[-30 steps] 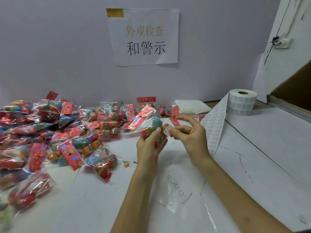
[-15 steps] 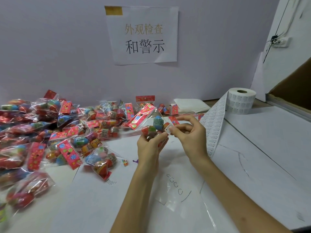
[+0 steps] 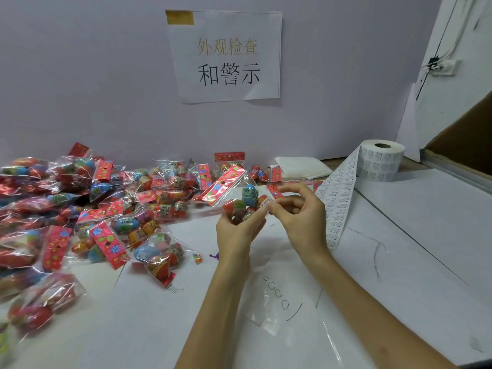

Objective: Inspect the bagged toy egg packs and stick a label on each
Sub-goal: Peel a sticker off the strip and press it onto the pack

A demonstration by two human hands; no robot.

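Clear egg pack (image 3: 249,194) gripped by left hand (image 3: 235,235); right hand (image 3: 300,217) pinches label (image 3: 266,204) beside it.

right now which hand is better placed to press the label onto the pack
Right. The right hand pinches the label right at the pack, so it probably only needs to press it down. The left hand grips the pack from below and is steadying it.

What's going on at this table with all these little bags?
Bagged toy egg packs are being labelled. The left hand holds one pack, while the right hand pinches a small white label at its edge. The other packs lie piled on the left; the label roll stands on the right.
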